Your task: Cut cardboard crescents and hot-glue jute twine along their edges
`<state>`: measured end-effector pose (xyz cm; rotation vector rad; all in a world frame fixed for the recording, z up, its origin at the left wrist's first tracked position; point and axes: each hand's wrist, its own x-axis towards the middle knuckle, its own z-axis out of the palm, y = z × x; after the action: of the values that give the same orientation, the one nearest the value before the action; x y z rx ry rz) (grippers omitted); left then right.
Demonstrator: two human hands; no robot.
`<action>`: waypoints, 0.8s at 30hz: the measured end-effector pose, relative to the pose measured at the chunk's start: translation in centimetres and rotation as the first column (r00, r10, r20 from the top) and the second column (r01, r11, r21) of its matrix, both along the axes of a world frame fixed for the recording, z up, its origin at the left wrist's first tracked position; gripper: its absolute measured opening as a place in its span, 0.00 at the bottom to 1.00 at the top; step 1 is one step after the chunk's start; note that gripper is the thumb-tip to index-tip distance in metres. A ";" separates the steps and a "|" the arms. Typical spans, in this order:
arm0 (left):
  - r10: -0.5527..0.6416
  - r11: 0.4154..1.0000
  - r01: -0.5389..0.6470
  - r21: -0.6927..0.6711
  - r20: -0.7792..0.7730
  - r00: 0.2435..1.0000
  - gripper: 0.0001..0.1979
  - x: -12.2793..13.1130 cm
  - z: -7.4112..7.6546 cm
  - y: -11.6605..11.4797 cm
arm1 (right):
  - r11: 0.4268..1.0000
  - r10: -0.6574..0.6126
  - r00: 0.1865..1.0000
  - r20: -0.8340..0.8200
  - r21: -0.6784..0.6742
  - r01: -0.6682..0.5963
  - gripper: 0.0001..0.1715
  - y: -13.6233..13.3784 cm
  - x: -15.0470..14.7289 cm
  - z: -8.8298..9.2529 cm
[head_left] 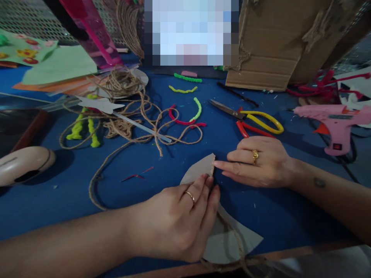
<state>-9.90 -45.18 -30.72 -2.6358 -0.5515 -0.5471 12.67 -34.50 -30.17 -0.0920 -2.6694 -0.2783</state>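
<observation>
A grey card cut-out [228,241] lies on the blue table [290,216] near its front edge, with its pointed end [203,168] toward the middle. My left hand [179,222] lies flat on the card, fingers together, pressing it down. My right hand [257,162] rests beside the point, fingers stretched out, fingertips touching the card's edge where jute twine runs along it. A strand of jute twine [234,237] crosses the card below my left hand. Both hands wear a ring.
Loose jute twine [127,112] sprawls across the table's middle, with coloured pipe cleaners [185,116] about. Red-and-yellow scissors [252,119] lie behind my right hand, a pink glue gun [336,123] to the right. A cardboard box [278,42] stands at the back.
</observation>
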 end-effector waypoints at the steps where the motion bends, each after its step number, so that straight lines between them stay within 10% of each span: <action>1: -0.002 1.000 0.002 0.003 0.005 1.000 0.18 0.0 0.0 0.0 | 1.000 -0.002 1.000 0.004 0.003 0.002 0.17 0.0 0.0 0.0; 24: 0.009 1.000 -0.009 -0.001 -0.024 1.000 0.19 -0.1 0.2 0.0 | 0.999 -0.003 0.999 0.053 -0.042 0.006 0.16 0.0 -0.6 0.3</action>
<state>-9.97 -45.23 -30.56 -2.6364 -0.5556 -0.5113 12.11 -34.51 -29.87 -0.1051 -2.7283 -0.2293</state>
